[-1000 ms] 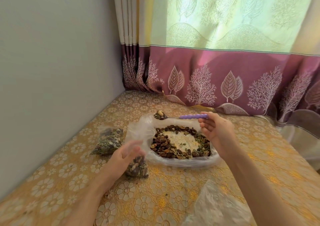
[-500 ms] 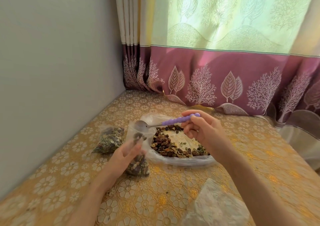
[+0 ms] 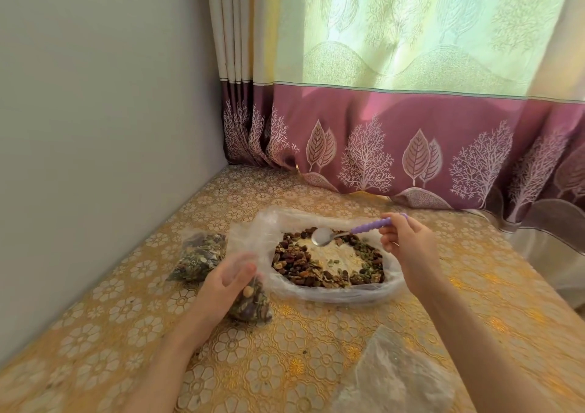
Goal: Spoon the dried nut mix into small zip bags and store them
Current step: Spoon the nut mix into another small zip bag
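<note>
One small clear zip bag already packed with nut mix (image 3: 197, 259) is laid aside on the left, near the wall, so at least one portion is judged done. A second small clear bag, partly filled with dark nuts and seeds (image 3: 250, 301), is held upright by the left hand (image 3: 221, 289), its fingers curled round the bag's neck. A metal spoon with a ribbed purple handle (image 3: 348, 234) is pinched by the right hand (image 3: 408, 248); its bowl is empty and held just over the heap of dried nut mix (image 3: 329, 260), which is spread in a ring inside a large rumpled clear plastic bag (image 3: 253, 232). Much mix is left to be spooned — filling, sealing and storing are not yet done. Another crumpled clear bag (image 3: 392, 377) is seen near the front edge.

The surface (image 3: 285, 365) is covered by a gold cloth patterned with flowers. It is bounded by a plain grey wall (image 3: 95, 111) on the left and a green-and-plum curtain printed with leaves and trees (image 3: 411, 111) behind.
</note>
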`<state>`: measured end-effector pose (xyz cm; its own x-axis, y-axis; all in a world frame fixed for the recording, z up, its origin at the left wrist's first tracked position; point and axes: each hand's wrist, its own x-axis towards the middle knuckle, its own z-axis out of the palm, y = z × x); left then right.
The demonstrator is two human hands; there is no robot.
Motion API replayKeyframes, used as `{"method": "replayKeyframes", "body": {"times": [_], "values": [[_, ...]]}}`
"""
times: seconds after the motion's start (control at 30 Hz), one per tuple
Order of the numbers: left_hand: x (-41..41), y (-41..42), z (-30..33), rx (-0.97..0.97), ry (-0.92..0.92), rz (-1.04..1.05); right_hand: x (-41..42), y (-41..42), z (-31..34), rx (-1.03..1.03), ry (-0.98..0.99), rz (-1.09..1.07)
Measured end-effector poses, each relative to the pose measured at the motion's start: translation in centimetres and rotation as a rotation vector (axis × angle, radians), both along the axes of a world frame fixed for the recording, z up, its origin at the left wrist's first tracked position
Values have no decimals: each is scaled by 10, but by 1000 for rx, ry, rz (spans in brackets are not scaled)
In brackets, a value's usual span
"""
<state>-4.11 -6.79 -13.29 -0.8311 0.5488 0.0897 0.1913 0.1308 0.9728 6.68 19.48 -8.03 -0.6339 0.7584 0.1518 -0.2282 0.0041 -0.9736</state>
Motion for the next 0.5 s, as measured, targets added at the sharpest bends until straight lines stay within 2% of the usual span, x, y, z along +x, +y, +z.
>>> {"method": "replayKeyframes", "body": {"times": [0.13,0.5], "values": [[-1,0,0,5,-6,5,-7,5,-10,67,-83,-13],[-3,0,1,-16,-12,-26,-22,-4,-19,10,-161,234]]}}
